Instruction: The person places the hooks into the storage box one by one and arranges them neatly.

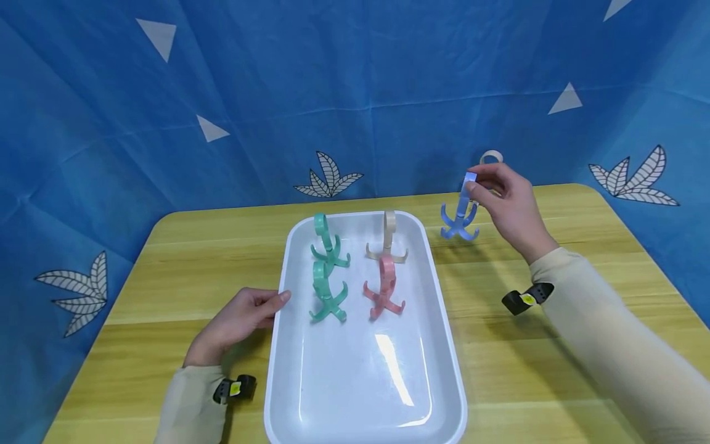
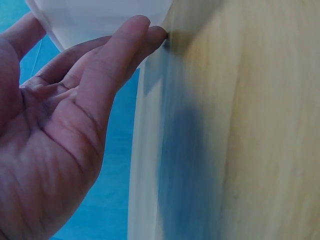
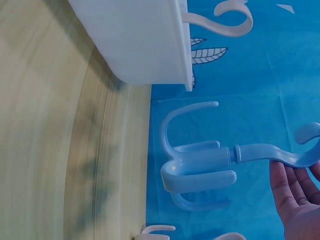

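While the left hand pinches the left rim of the white tray, thumb over the edge and fingers against its outer side, the right hand holds a blue hook just beyond the tray's far right corner. I can see the thumb and fingers pinching it near its curled upper end; its four prongs are lowest, a little apart from the tray and raised off the wooden table. Behind that hand, farther from the tray than the blue one, a loose beige hook shows mainly its curled top, the rest being mostly hidden.

Toward the tray's far end, four more hooks stand upright inside it on their prongs. Along its left side are a far green hook and a near green hook; along its right side, a cream hook stands farther back, with a pink hook in front of it. Light glints on the tray's floor nearer the person. Past the tray's far end hangs a blue cloth printed with white triangles and outlined leaves.
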